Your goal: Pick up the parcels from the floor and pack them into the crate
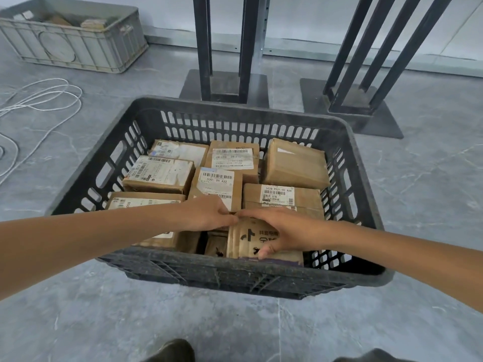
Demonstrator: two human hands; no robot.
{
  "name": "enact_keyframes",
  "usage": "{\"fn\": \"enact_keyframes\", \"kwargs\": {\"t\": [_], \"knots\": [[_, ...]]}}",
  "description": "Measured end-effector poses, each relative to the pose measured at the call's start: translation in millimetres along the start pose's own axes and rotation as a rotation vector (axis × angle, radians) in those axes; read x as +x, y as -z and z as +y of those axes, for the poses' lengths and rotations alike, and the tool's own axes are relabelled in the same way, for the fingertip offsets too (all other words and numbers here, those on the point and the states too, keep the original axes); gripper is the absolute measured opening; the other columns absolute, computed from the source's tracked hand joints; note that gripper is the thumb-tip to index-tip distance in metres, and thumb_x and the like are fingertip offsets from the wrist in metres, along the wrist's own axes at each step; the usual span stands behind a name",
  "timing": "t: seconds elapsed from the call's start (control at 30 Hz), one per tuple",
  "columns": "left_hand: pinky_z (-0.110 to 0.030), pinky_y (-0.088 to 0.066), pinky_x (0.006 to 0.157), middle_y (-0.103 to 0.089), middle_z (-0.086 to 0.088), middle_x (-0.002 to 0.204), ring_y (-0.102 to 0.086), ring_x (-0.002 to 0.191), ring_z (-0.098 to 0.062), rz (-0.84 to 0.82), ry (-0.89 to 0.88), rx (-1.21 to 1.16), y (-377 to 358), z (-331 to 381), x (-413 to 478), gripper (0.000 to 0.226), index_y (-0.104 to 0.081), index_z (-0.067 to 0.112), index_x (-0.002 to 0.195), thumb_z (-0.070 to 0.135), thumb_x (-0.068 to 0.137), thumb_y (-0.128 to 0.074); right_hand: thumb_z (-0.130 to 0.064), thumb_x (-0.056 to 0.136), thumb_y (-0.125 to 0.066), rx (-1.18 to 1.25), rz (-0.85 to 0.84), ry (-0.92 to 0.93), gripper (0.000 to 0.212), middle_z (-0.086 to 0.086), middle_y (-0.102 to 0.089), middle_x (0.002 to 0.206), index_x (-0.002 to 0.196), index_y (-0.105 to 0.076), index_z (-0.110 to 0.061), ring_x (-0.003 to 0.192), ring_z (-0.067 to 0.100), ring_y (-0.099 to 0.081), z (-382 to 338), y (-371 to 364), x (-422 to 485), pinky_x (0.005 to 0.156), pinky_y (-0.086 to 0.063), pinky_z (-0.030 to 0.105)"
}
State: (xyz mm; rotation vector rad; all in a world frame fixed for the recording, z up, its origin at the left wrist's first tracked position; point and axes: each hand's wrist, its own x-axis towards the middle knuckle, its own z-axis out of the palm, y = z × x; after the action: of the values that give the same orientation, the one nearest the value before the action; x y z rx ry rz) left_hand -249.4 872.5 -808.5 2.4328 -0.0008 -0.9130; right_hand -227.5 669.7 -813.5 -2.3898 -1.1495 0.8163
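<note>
My right hand [282,228] is clamped on a printed parcel [258,241], thumb under its near edge, wedging it upright into the gap at the lower middle of the black crate [235,273]. My left hand [209,214], fingers together, steadies it so it slots between neighbours.

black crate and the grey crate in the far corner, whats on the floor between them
In the head view, only loose white cord lies on the grey floor between the black crate and the grey crate; no parcels there.
</note>
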Motion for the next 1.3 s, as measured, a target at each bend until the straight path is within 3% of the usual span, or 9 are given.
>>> {"fn": "enact_keyframes", "kwargs": {"t": [0.1, 0.27, 0.37, 0.57, 0.73, 0.9, 1.07, 1.2, 1.3], "knots": [[-0.030, -0.048, 0.079, -0.069, -0.011, 0.099, -0.063, 0.092, -0.024, -0.023, -0.001, 0.171, 0.3, -0.6, -0.3, 0.054, -0.069, 0.005, 0.101, 0.055, 0.087, -0.051, -0.038, 0.074, -0.077, -0.101, -0.068, 0.020, 0.090, -0.002, -0.043, 0.144, 0.146, -0.026, -0.022, 0.128, 0.016, -0.042, -3.1, 6.7, 3.5, 0.105, -0.038, 0.033], [-0.032, -0.052, 0.094, -0.061, -0.018, 0.123, -0.063, 0.108, -0.023, -0.430, 0.037, -0.372, -12.8, 28.9, 1.7, 0.044, -0.057, 0.002, 0.123, 0.033, 0.092, -0.055, -0.023, 0.072, -0.080, -0.126, -0.274, -0.116, 0.081, -0.001, -0.054, 0.129, 0.140, -0.036, -0.023, 0.112, 0.018, -0.051, 10.0, 32.5, -4.7, 0.094, -0.043, 0.032], [-0.034, -0.050, 0.096, -0.062, -0.021, 0.121, -0.063, 0.109, -0.026, -0.412, -0.033, -0.354, -25.3, 52.3, 11.1, 0.038, -0.057, -0.003, 0.121, 0.025, 0.094, -0.053, -0.015, 0.070, -0.082, -0.211, -0.410, -0.207, 0.078, -0.003, -0.053, 0.110, 0.135, -0.040, -0.018, 0.094, 0.016, -0.049, 22.3, 42.1, -10.3, 0.080, -0.042, 0.028], [-0.033, -0.053, 0.091, -0.066, -0.022, 0.113, -0.066, 0.103, -0.027, -0.379, -0.018, -0.229, -34.4, 65.1, 20.4, 0.046, -0.061, -0.007, 0.109, 0.034, 0.089, -0.059, -0.013, 0.073, -0.078, -0.351, -0.445, -0.266, 0.078, 0.010, -0.054, 0.126, 0.138, -0.035, -0.011, 0.101, 0.021, -0.051, 19.1, 34.8, -6.3, 0.076, -0.038, 0.027], [-0.032, -0.053, 0.089, -0.067, -0.017, 0.114, -0.065, 0.104, -0.023, -0.439, 0.023, -0.078, -28.6, 69.3, 23.3, 0.058, -0.059, -0.004, 0.114, 0.048, 0.091, -0.048, -0.029, 0.076, -0.076, -0.266, -0.572, -0.327, 0.064, -0.010, -0.051, 0.092, 0.129, -0.043, -0.015, 0.095, 0.017, -0.054, 17.6, 57.4, 0.8, 0.082, -0.049, 0.031], [-0.029, -0.057, 0.073, -0.075, -0.004, 0.080, -0.072, 0.074, -0.016, -0.387, 0.045, 0.091, 44.4, 100.6, 35.6, 0.057, -0.070, 0.008, 0.093, 0.053, 0.094, -0.036, -0.030, 0.092, -0.057, -0.017, -0.169, -0.298, 0.012, -0.004, -0.066, 0.098, 0.102, -0.060, -0.024, 0.088, 0.012, -0.067, 19.8, 112.8, 7.5, 0.084, -0.056, 0.031], [-0.020, -0.045, 0.047, -0.065, -0.005, 0.060, -0.059, 0.054, -0.015, 0.136, -0.050, 0.407, 158.4, 129.4, 61.7, 0.033, -0.065, 0.006, 0.080, 0.029, 0.096, -0.048, -0.038, 0.096, -0.047, 0.002, 0.325, -0.338, 0.029, 0.002, -0.067, 0.071, 0.080, -0.057, -0.017, 0.068, 0.015, -0.069, 18.8, 178.7, 23.4, 0.067, -0.059, 0.025], [-0.035, -0.052, 0.069, -0.067, -0.008, 0.068, -0.064, 0.063, -0.024, 0.430, -0.286, 0.598, 225.7, 129.6, 27.3, 0.039, -0.063, 0.009, 0.073, 0.032, 0.096, -0.042, -0.028, 0.099, -0.044, 0.153, 0.640, -0.322, 0.038, 0.002, -0.058, 0.058, 0.064, -0.050, -0.016, 0.055, 0.013, -0.063, -4.3, 226.9, 7.5, 0.067, -0.059, 0.027], [-0.029, -0.042, 0.062, -0.066, 0.000, 0.071, -0.059, 0.065, -0.018, 0.505, -0.330, 0.553, 263.8, 128.1, -31.1, 0.035, -0.060, 0.017, 0.069, 0.035, 0.094, -0.044, -0.022, 0.097, -0.044, 0.242, 0.685, -0.300, 0.042, 0.008, -0.058, 0.055, 0.058, -0.050, -0.010, 0.055, 0.020, -0.064, -38.5, 271.3, -23.4, 0.064, -0.060, 0.028]]}}
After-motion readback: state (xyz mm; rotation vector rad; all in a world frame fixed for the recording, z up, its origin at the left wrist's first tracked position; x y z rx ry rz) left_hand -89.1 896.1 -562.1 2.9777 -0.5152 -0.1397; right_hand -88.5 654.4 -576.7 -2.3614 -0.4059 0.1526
